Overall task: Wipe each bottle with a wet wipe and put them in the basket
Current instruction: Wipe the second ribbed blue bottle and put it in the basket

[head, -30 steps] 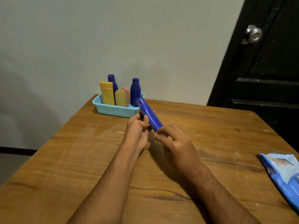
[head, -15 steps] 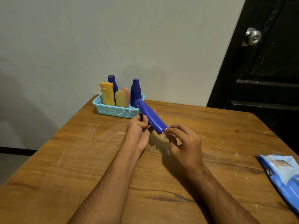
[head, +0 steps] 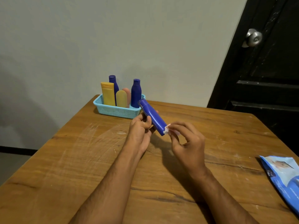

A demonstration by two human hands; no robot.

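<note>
**Blue bottle held over the table, wipe at its base**

Head view: the left hand (head: 140, 130) grips a slim, dark blue plastic bottle (head: 152, 117) around its middle, fingers curled round it. The bottle is tilted, cap end up and away toward the basket, base end down toward the right hand (head: 187, 143). That hand pinches a small wad of white wet wipe (head: 167, 129) between thumb and fingertips, pressed against the base of the bottle. Both are held above the scuffed brown wooden table (head: 80, 159).

At the far edge of the table stands a light blue perforated plastic basket (head: 116, 111). Upright in it are a yellow tube (head: 108, 94), two dark blue bottles (head: 136, 93), a small yellow bottle (head: 121, 99) and a pink one (head: 127, 92). A blue wet-wipe packet (head: 284, 178) lies at the table's right edge, well apart from the hands.
</note>
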